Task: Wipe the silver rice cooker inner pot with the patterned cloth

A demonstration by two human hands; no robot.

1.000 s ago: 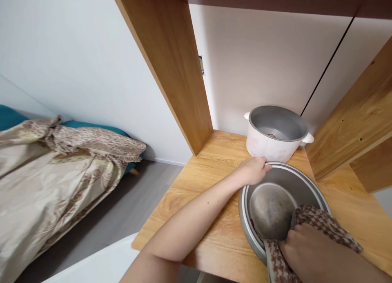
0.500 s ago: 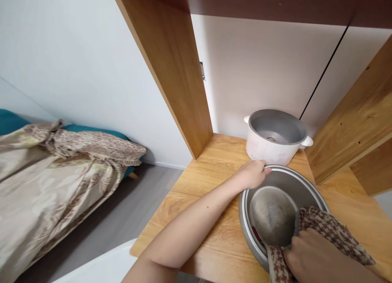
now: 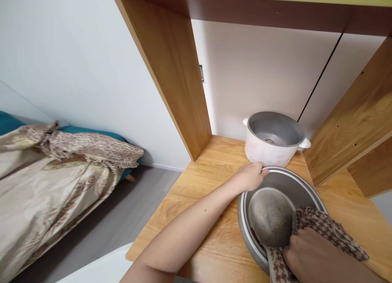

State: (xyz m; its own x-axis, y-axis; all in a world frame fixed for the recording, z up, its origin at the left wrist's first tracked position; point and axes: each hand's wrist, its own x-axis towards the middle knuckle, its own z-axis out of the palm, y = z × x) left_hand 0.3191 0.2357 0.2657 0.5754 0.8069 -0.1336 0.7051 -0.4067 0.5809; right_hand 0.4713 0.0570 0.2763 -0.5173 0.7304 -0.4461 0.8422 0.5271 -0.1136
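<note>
My left hand (image 3: pixel 251 177) grips the far left rim of a round grey metal pot (image 3: pixel 294 183), thumb over the edge. My right hand (image 3: pixel 301 248) is closed on a brown-and-white patterned cloth (image 3: pixel 321 221), pressed inside the pot at its near right side. Folds of the cloth hang over the rim and hide that part of the pot. The pot's rounded bottom looks stained, and a small dark red mark shows along its inner left side. Just behind stands a white rice cooker body (image 3: pixel 266 150) without a lid, its grey inside showing.
All this stands on a wooden tabletop (image 3: pixel 211 217) between upright wooden panels (image 3: pixel 171 66), below a shelf (image 3: pixel 245 9). To the left, a bed or sofa with a patterned cover (image 3: pixel 76 172) stands on the grey floor (image 3: pixel 131 201). A white curved surface (image 3: pixel 101 266) shows at the bottom.
The view has tilted up slightly, so everything sits a little lower and further left in it. Both hands keep their holds on the pot and the cloth.
</note>
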